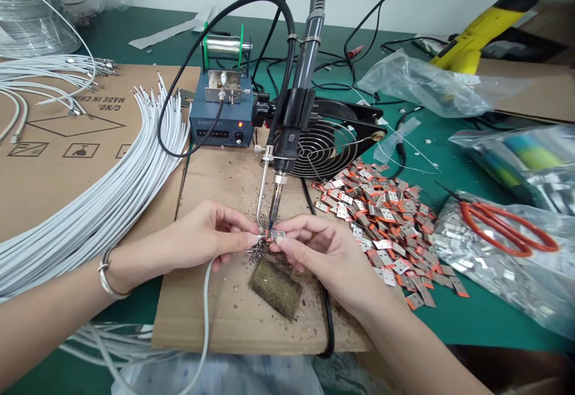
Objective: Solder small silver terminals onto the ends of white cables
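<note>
My left hand (215, 234) pinches the end of a white cable (206, 299), whose length hangs down toward the table's front edge. Between the thumb and fingers of my right hand (314, 245) is a small metal USB connector (278, 234) with an orange part. The cable end and the connector meet right under the tip of a soldering iron (275, 203), which is clamped upright in a stand. A thin metal solder feed tube (262, 194) comes down beside the tip. Below my fingers lies a brown sponge (275, 289) among dark solder bits.
Left lies a thick bundle of white cables (130, 203) on cardboard. Behind the iron stand a blue solder feeder (220, 119) with a solder spool (227, 46) and a black fan (330, 146). Right are piled USB connectors (390, 221), orange-handled scissors (503, 227) and a bag of metal parts (489, 275).
</note>
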